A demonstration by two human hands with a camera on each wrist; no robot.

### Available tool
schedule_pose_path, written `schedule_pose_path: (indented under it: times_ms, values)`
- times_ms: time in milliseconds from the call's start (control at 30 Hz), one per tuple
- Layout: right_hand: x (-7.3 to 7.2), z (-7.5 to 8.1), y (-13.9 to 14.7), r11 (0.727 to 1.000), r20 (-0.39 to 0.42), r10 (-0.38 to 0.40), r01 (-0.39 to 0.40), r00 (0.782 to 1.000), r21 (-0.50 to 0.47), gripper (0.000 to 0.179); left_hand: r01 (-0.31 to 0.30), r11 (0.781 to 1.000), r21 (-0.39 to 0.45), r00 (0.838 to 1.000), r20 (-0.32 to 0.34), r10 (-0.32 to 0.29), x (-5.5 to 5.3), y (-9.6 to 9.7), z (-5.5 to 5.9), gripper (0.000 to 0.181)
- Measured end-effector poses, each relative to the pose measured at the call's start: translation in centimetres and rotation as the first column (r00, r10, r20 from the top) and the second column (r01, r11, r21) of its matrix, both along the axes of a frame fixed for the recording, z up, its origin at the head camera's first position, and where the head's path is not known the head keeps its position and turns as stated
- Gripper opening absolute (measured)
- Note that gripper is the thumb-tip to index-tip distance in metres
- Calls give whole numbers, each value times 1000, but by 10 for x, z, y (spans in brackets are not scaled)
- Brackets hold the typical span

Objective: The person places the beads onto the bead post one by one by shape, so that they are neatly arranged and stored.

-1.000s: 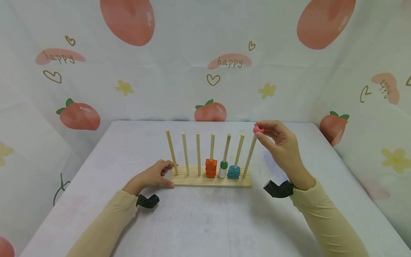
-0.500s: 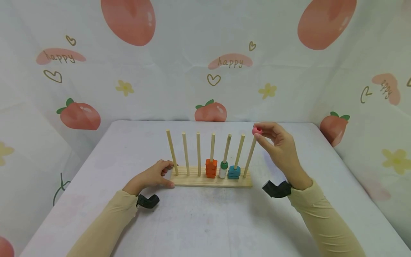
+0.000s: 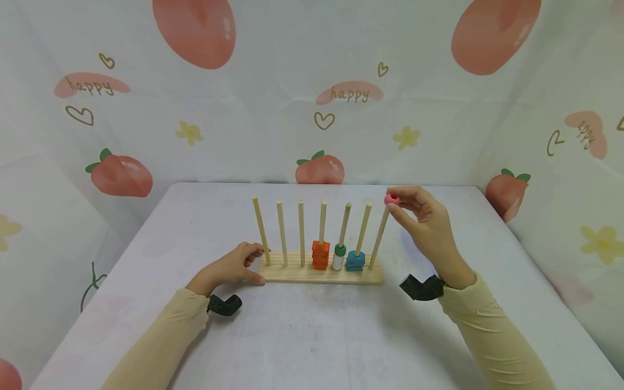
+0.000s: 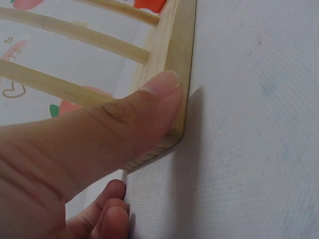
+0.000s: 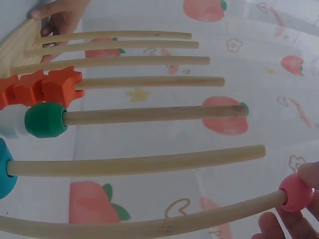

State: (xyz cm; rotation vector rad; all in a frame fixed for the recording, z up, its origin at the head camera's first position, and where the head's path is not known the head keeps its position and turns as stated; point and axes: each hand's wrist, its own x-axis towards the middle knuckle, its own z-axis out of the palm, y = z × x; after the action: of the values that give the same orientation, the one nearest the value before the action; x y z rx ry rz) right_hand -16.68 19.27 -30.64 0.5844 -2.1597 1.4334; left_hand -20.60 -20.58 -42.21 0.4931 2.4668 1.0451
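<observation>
My left hand (image 3: pixel 236 265) grips the left end of a wooden peg board (image 3: pixel 319 276), its thumb (image 4: pixel 162 92) on the front edge. Several upright pegs rise from the board. My right hand (image 3: pixel 426 227) pinches a pink bead (image 5: pixel 296 192) between thumb and fingertips. That bead is at the tip of the rightmost peg (image 5: pixel 164 224); how far the peg enters it, I cannot tell. Stacked orange star-shaped beads (image 5: pixel 60 88) sit on the middle peg. A green bead (image 5: pixel 46 120) lies over white on the peg beside it, then blue beads (image 3: pixel 355 261) on another.
The board stands on a table with a whitish cloth (image 3: pixel 302 341). Behind it hangs a peach-printed backdrop (image 3: pixel 273 124). The three leftmost pegs (image 3: pixel 281 233) carry no beads. A thin dark green cord (image 3: pixel 90 290) is at the left edge.
The right hand and pink bead have come down very slightly at the rightmost peg's tip. My left hand stays in place on the board.
</observation>
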Motion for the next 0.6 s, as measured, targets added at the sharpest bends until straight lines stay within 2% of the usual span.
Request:
schedule_pose_path:
  times_ms: [400, 600]
  values:
    - [-2, -5, 1, 1000, 51, -4, 3, 999, 24, 27, 10, 1000, 9, 1000, -3, -10, 0, 0, 0, 75]
    - [-3, -6, 0, 1000, 46, 20, -20, 999, 4, 26, 6, 1000, 12, 1000, 4, -6, 0, 1, 0, 76]
